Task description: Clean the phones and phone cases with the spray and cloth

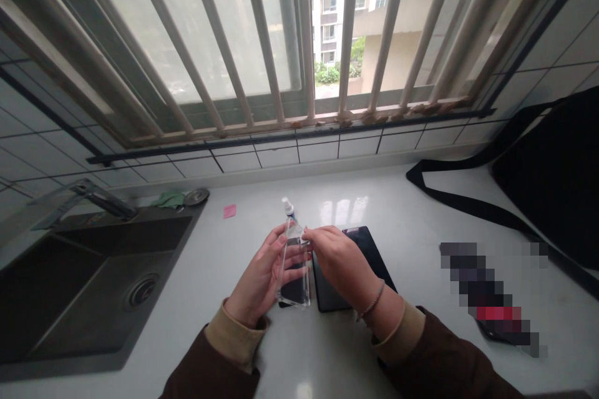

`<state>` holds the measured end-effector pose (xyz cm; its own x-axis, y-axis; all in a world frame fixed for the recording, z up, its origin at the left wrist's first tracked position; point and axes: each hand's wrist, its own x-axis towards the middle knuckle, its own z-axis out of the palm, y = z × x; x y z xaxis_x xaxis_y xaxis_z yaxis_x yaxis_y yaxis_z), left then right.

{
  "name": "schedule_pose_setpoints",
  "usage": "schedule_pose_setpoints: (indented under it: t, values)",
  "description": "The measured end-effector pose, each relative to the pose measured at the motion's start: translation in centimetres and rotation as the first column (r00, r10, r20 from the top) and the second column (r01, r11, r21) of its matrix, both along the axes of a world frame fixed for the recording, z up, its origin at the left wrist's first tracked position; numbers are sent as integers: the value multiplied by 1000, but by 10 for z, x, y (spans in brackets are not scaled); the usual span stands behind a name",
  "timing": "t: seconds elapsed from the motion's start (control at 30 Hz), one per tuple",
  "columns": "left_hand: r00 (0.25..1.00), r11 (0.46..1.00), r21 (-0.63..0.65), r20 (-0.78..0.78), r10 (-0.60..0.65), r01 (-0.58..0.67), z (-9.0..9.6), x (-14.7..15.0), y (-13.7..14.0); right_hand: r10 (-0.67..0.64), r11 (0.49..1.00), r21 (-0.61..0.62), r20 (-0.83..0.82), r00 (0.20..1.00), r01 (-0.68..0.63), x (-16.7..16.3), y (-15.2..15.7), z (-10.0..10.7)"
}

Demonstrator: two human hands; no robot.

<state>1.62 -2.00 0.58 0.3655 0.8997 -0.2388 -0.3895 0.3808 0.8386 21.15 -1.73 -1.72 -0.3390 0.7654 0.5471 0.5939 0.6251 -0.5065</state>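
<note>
No legible lettering, as far as visible

Both arms point(213, 361) are extended forward, the left hand point(257, 277) being held with fingers point(275, 234) outstretched, the right hand point(339, 255) kept knuckles up with fingers bent inward.

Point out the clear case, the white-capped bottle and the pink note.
Clear case point(294, 290), head view: its lower panel.
White-capped bottle point(287, 206), head view: the cap.
Pink note point(229, 211), head view: its middle.
</note>
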Motion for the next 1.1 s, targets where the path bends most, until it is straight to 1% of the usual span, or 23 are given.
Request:
schedule_pose_setpoints:
  t: [0.1, 0.17, 0.23, 0.33, 0.43, 0.53, 0.67, 0.73, 0.8, 0.97, 1.03, 1.1]
  values:
    - [999, 999, 17, 4, 46, -47, 0, -2, 2, 56, 998, 29, 24, 998, -57, -1, 0, 0]
    - [999, 999, 13, 6, 43, -43, 1, -2, 2, 72, 996, 58, 25, 997, -73, -2, 0, -1]
    - [1000, 1000, 5, -4, 31, -31, 2, -1, 1, 50, 997, 60, 38, 998, -52, -3, 0, -2]
    - [999, 1000, 2, -35, 28, -28, 3, 0, 0, 13, 1000, 15, 70, 997, -14, -3, 0, -3]
    - [998, 999, -2, -35, 43, -43, 1, 2, 0, 14, 1000, 5, 62, 998, -14, -3, -1, 0]
    - [994, 994, 20, -2, 109, -109, -1, 1, 2, 65, 996, 51, 63, 996, -69, -5, -4, 3]
    - [970, 969, 53, 31, 242, -243, -4, -1, 7, 150, 985, 79, 78, 986, -156, -8, -8, 5]
    - [951, 949, 74, 47, 305, -307, -4, -3, 10, 203, 977, 60, 41, 978, -205, -8, -11, 6]
    - [941, 937, 89, 53, 335, -338, -5, -4, 11, 246, 969, 32, -17, 969, -246, -8, -14, 8]
    - [944, 941, 84, 71, 322, -328, -7, -5, 12, 270, 954, -71, -214, 939, -291, -8, -18, 18]
    - [946, 942, 88, 72, 317, -323, -8, -5, 11, 278, 934, -130, -321, 905, -333, -9, -20, 20]
    - [947, 942, 99, 64, 316, -321, -9, -4, 11, 278, 897, -204, -429, 859, -392, -11, -21, 21]
